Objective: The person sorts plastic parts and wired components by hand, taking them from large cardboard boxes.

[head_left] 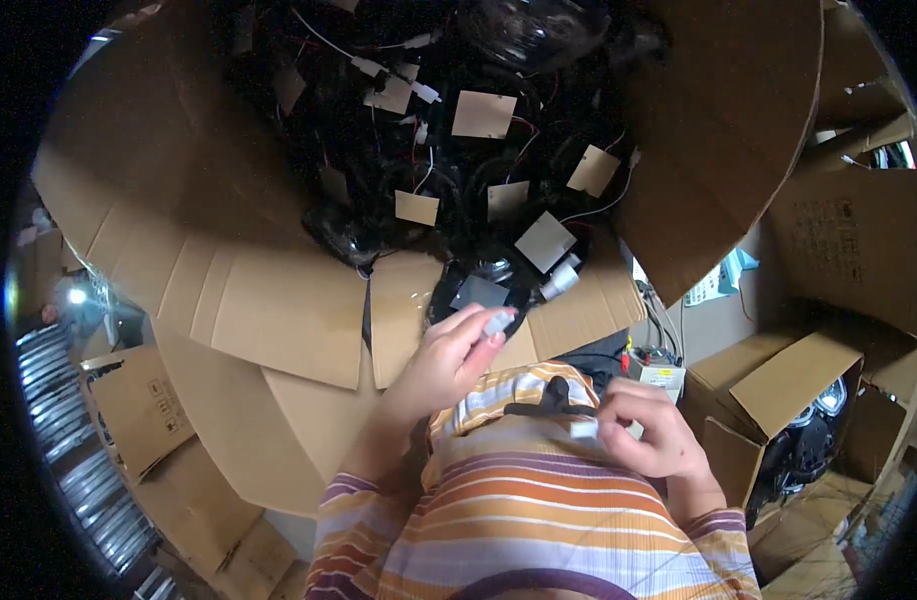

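Left hand (446,358): raised over the near edge of the big box, closed at thumb and fingertips on a small white plug (497,323); pinched lightly near one end, probably to keep the other end free and in sight.

Right hand (658,432): curled close in front of the striped shirt (538,500), gripping a white piece (583,429) between thumb and bent forefinger; held low and near, perhaps for steadiness. Too blurred to tell the exact kind.

Big box (288,310): standing open straight ahead, with near flaps folded outward toward the body, likely for easy reach inside.

Black parts (340,238): crowded together inside the box, too dark to tell apart; seemingly packed close to save room.

Pale cards (484,114): scattered across the black parts, near thin wires; apparently attached to some.

Large plug (560,280): white, lying at the near flap beside a card, perhaps left there within reach.

Side box (793,380): open at right, with headlamps (803,410) showing inside.
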`<state>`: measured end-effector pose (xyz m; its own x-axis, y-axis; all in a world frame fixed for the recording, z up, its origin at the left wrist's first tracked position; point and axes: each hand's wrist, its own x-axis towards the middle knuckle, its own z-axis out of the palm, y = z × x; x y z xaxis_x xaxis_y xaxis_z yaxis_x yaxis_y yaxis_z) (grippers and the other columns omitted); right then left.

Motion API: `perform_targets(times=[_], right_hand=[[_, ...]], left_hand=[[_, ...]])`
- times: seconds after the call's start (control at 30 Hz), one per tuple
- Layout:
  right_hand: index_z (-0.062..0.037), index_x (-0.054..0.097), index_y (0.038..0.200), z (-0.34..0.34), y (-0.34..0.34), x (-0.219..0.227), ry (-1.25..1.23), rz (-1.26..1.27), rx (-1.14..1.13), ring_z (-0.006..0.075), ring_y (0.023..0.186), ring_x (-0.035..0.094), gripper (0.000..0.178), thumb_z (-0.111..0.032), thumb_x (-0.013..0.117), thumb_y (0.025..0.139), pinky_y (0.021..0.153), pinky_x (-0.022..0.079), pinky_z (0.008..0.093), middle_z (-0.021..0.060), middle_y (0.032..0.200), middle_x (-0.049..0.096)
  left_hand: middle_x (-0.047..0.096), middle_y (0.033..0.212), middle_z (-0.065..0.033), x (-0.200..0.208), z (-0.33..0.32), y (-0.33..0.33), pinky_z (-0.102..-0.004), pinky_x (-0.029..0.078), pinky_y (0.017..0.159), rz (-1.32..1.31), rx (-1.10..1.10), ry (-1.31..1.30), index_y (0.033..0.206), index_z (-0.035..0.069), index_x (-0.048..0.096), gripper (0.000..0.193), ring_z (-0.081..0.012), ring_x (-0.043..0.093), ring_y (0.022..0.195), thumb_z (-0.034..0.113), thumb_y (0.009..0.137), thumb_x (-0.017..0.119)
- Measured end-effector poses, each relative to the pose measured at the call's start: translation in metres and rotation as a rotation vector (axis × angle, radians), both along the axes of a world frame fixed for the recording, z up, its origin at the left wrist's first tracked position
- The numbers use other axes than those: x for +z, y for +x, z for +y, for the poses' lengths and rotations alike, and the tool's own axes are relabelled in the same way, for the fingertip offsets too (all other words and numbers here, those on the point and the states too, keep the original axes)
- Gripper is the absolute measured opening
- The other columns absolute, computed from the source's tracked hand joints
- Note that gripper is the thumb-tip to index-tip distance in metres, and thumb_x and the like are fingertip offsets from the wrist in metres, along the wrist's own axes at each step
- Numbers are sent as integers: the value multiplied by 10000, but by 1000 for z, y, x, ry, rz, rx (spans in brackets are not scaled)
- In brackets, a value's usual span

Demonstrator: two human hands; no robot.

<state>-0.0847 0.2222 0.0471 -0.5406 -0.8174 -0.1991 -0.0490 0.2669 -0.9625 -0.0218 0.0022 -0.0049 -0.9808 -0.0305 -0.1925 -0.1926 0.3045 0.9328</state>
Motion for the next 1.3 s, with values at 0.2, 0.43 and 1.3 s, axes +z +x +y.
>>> perform_targets(times=[0.2,0.43,1.3], right_hand=[[-5,474,621,-28,-19,8,-112,73,98,220,569,460,63,-45,491,666,524,369,289,93,614,472],[-1,483,629,-22,-30,2,-100,10,79,217,559,449,64,-51,487,668,501,350,296,85,585,450],[-5,465,637,-31,-20,-9,-32,114,192,263,579,445,88,-80,477,682,528,362,334,113,608,436]], left_hand=[[515,610,-79,-2,-9,12,-261,379,493,128,-342,440,754,-10,589,107,-169,480,536,78,719,540],[459,541,-74,-7,-6,-1,-266,335,512,152,-610,739,619,12,556,172,-200,451,524,147,725,538],[446,495,-67,-14,1,-17,-270,316,477,85,-699,635,667,-5,587,205,-186,422,483,170,742,513]])
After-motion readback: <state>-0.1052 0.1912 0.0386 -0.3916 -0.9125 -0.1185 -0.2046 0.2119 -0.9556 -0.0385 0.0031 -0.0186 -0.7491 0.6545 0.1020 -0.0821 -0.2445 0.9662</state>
